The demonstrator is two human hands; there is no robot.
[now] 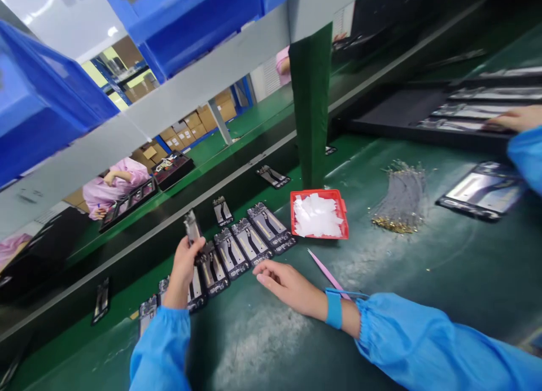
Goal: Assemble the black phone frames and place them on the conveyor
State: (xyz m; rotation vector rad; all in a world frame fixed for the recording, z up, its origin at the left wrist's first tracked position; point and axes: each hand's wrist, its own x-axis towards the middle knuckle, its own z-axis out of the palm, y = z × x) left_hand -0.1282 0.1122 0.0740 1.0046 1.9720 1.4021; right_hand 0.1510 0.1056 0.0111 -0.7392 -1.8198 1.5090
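My left hand is closed on a phone frame, which it holds tilted on edge above a row of similar frames. Just right of it, in that slanting row on the green table, lie a phone frame with a black ribbon strip and another one. My right hand, a blue band round its wrist, hovers by the row's near side. Its fingers are loosely bent and apart, with nothing visible in them. Pink tweezers lie beyond my right wrist.
A red tray of white pieces stands by a green post. Farther right are a bundle of thin wires, a loose phone frame and a co-worker's hand at a black tray. Blue bins hang overhead; a conveyor runs behind.
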